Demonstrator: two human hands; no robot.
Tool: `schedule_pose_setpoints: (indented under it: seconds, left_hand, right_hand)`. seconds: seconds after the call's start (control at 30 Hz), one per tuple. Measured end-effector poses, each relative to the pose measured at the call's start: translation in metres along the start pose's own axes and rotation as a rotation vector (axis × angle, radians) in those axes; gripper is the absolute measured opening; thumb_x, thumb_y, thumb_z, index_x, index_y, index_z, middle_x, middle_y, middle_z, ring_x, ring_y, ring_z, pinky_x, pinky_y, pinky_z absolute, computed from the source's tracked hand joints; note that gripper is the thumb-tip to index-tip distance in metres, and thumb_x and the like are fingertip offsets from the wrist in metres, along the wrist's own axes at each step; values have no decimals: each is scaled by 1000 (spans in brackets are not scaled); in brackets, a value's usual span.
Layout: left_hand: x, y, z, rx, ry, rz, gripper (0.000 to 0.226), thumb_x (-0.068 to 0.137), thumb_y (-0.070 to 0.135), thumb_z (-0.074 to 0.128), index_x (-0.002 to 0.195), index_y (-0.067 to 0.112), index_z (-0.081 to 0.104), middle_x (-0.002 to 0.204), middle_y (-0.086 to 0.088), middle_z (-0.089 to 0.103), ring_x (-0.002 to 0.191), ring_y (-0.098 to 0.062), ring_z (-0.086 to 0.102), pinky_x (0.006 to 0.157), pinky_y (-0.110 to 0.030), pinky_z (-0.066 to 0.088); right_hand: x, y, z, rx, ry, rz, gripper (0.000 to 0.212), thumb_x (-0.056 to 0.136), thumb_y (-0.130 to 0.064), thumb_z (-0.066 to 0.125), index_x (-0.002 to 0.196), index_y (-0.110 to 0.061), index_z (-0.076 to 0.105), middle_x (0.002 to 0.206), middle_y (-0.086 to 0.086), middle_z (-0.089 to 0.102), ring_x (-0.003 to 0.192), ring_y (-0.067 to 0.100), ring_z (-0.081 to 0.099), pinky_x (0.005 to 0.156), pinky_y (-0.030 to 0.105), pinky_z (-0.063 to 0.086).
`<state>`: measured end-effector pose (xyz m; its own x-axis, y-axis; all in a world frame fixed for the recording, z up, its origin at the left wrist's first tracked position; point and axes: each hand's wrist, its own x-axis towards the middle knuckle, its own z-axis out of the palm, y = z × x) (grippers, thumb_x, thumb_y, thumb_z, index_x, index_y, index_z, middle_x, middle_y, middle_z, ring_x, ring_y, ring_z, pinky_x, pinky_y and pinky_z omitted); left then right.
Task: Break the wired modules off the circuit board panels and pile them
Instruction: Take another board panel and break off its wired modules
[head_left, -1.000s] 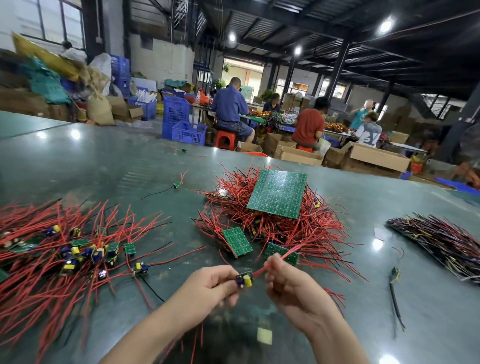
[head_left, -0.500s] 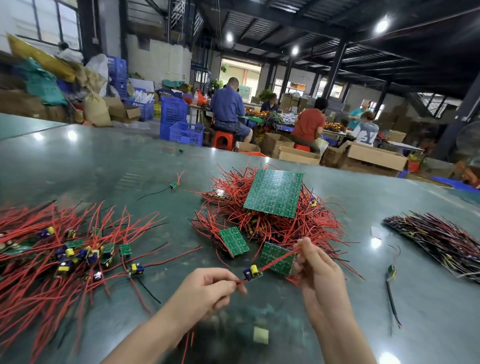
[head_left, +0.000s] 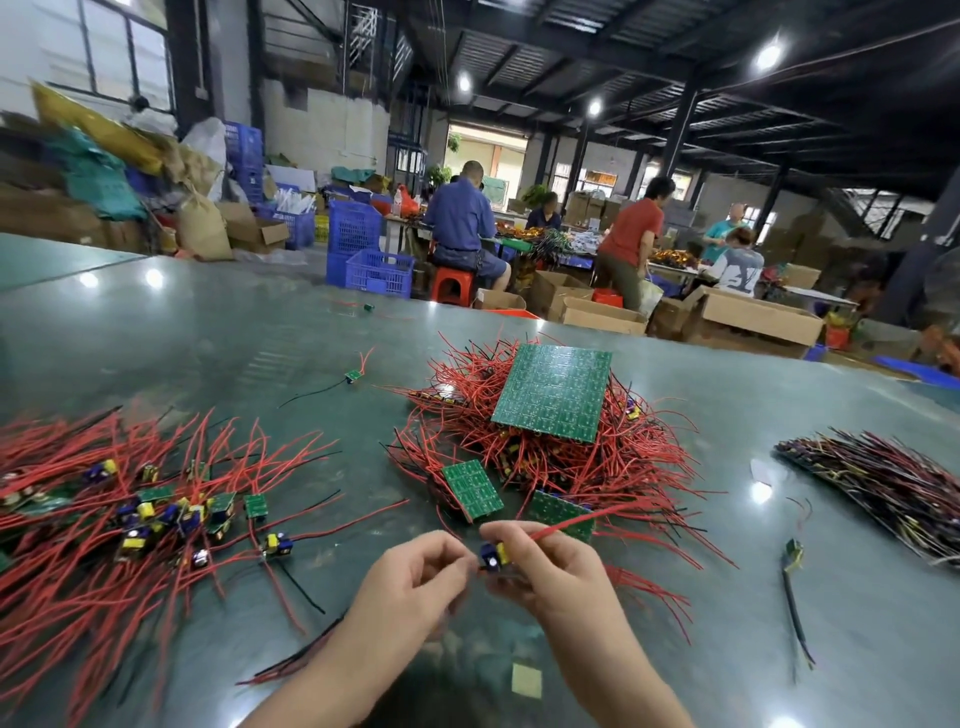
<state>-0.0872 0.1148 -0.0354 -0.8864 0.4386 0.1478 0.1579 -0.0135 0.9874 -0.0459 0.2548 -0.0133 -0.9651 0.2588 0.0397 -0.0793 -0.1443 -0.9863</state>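
A: Hands first. Where's the piece?

B: One wired module (head_left: 493, 555), blue and yellow parts on it, held low in the middle of the view above the green table (head_left: 208, 332). Right hand (head_left: 556, 577) has thumb and fingers curled round it, pinching. Left hand (head_left: 415, 582) comes in from the other side, fingertips curled at the module's left edge; whether they actually clamp it I cannot tell, the contact is blurred.

A: Wires?

B: A red lead (head_left: 566, 522) runs up and right from the module, past the right fingers. Darker leads trail below the left wrist onto the table.

A: Supply heap?

B: Just beyond the hands. Tangle of red wires (head_left: 639, 457) with a large green circuit board panel (head_left: 553, 397) lying tilted on top. Two smaller panel pieces at the near edge: one (head_left: 471, 489) left of the module, tilted, one (head_left: 558, 512) right behind the right hand's fingers.

A: Finished pile?

B: Far left. Loose spread of separated modules (head_left: 156, 514), red leads fanned out, a few black ones. One module (head_left: 275, 543) sits apart at the pile's right edge.

A: Anything else on the table?

B: Stray module (head_left: 353, 376) with leads, further back. Bundle of dark wires (head_left: 883, 488) at right. Small pale square (head_left: 526, 679) near the forearms. People working at benches beyond, cardboard boxes, blue crates (head_left: 371, 260).
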Motion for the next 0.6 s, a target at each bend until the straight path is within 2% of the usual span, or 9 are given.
schedule_pose_setpoints:
  seconds: [0.07, 0.13, 0.23, 0.3, 0.37, 0.43, 0.5, 0.6]
  left_hand:
    - [-1, -1, 2, 27, 18, 18, 20, 94, 12, 52, 75, 13, 56, 51, 6, 45, 42, -7, 35, 42, -13, 28]
    - [-3, -1, 5, 0, 27, -11, 16, 95, 12, 51, 80, 10, 56, 54, 6, 47, 40, -5, 36, 40, -13, 29]
    - [-4, 2, 5, -157, -62, -183, 10, 94, 13, 53, 85, 7, 54, 60, 2, 59, 33, -8, 35, 35, -12, 22]
    - [-3, 1, 5, -103, -82, -229, 11, 95, 12, 52, 87, 6, 50, 63, -3, 67, 29, -10, 35, 34, -10, 21]
    - [-2, -3, 8, 12, -17, -193, 12, 95, 7, 51, 84, 4, 48, 56, -5, 66, 25, -11, 34, 32, -11, 20]
    - [-1, -5, 8, 49, 18, -169, 12, 94, 5, 52, 83, 2, 49, 50, -4, 62, 24, -11, 32, 31, -12, 19]
    - [-1, -3, 7, -97, -32, -230, 12, 94, 10, 54, 85, 1, 54, 51, -4, 60, 27, -10, 29, 32, -12, 18]
    - [-2, 3, 4, -352, -178, -304, 14, 84, 21, 60, 76, 9, 63, 52, -1, 54, 30, -5, 25, 32, -11, 17]
  right_hand:
    - [-2, 3, 4, -8, -29, -11, 10, 85, -8, 63, 88, -9, 72, 69, 2, 67, 64, 10, 63, 58, 21, 52]
    - [-3, 4, 5, -14, -1, -60, 18, 83, -1, 63, 99, -8, 68, 66, 2, 62, 61, 10, 59, 59, 20, 51]
    - [-2, 2, 0, -52, 30, -117, 23, 80, 4, 65, 94, -13, 68, 64, 1, 61, 58, 9, 58, 61, 18, 50]
    - [-5, 5, 2, -262, 62, -225, 26, 77, 5, 69, 86, -19, 70, 65, -4, 63, 61, 6, 59, 63, 16, 49]
    - [-8, 12, 7, -561, 83, -409, 29, 73, 2, 70, 82, -26, 68, 70, -10, 65, 66, 3, 60, 65, 16, 48]
    - [-9, 15, 10, -660, 106, -488, 33, 74, 2, 69, 81, -30, 66, 72, -12, 65, 69, 2, 60, 66, 15, 47]
    - [-4, 12, 5, -467, 124, -377, 31, 77, 5, 68, 88, -24, 67, 66, -8, 63, 63, 3, 57, 63, 14, 44]
    - [-1, 5, -2, 50, 27, -102, 32, 77, 5, 65, 104, -11, 64, 68, 5, 61, 58, 14, 55, 58, 18, 48]
